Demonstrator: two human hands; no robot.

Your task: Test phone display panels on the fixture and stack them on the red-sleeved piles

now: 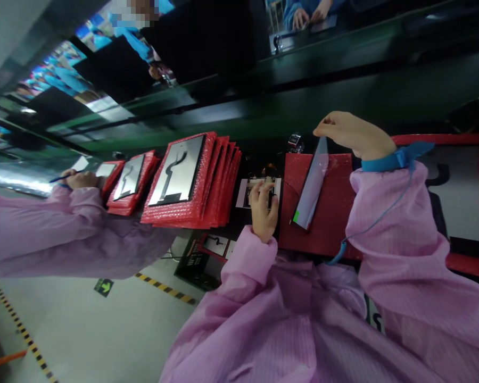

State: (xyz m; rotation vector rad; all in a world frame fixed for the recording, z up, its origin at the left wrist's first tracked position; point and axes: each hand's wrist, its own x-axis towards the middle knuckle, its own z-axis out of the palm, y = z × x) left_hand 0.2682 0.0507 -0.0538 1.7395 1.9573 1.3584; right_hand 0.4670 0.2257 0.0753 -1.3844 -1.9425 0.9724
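Note:
My right hand pinches the top corner of a thin display panel. The panel stands tilted on a red mat, and a small green tab shows at its lower end. To the left of the mat, my left hand rests over a small fixture with a white strip, its fingers bent and apart. What lies under those fingertips is partly hidden. A blue wrist strap with a cord circles my right wrist.
Left of my left hand rises a stack of red bubble-wrap sleeves topped by a display panel. Further left, a co-worker's hand holds a pen beside smaller stacks. A small shiny metal object sits behind the mat.

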